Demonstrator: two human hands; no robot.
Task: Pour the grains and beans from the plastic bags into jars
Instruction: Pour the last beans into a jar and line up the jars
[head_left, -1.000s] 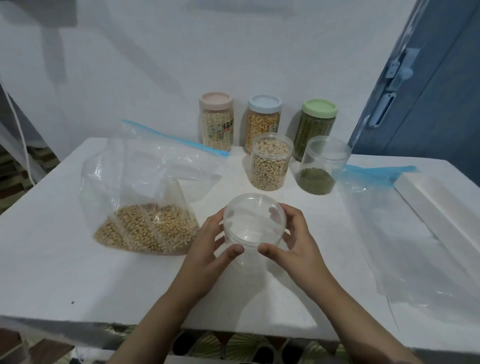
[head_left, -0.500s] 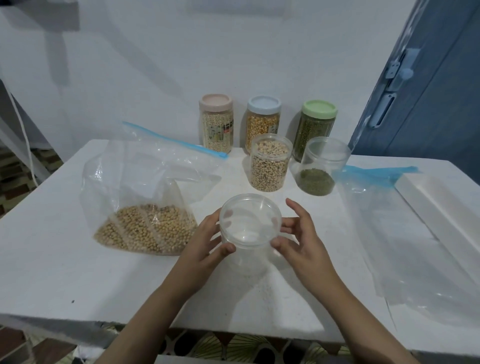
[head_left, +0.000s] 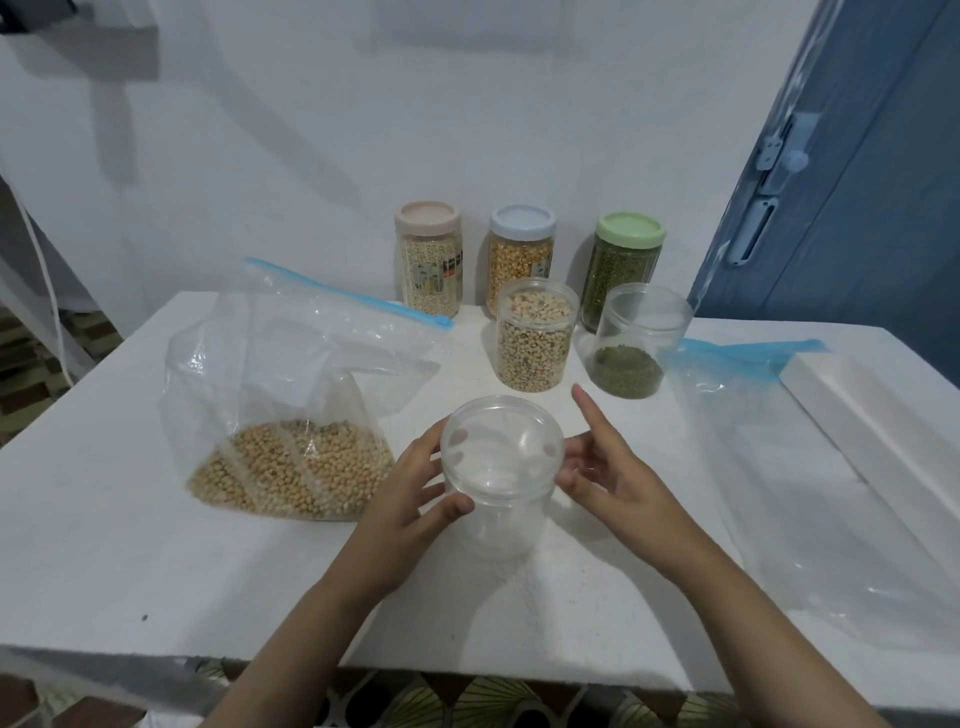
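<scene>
Holding the empty jar (head_left: 501, 478) near 6 o'clock on the table (head_left: 104, 545), left hand (head_left: 410, 499) curled round its side, right hand (head_left: 602, 467) loose-fingered, just touching the rim. I'd plant the jar flat first, then bring over the soybean bag (head_left: 280, 415) from 9 o'clock and pinch its mouth into a spout so nothing spills.

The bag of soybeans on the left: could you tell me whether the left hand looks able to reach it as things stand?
Probably yes. The bag of soybeans lies right beside the left hand, with only bare table between them. That hand grips the empty clear jar, though, so it would likely need to let go first.
</scene>
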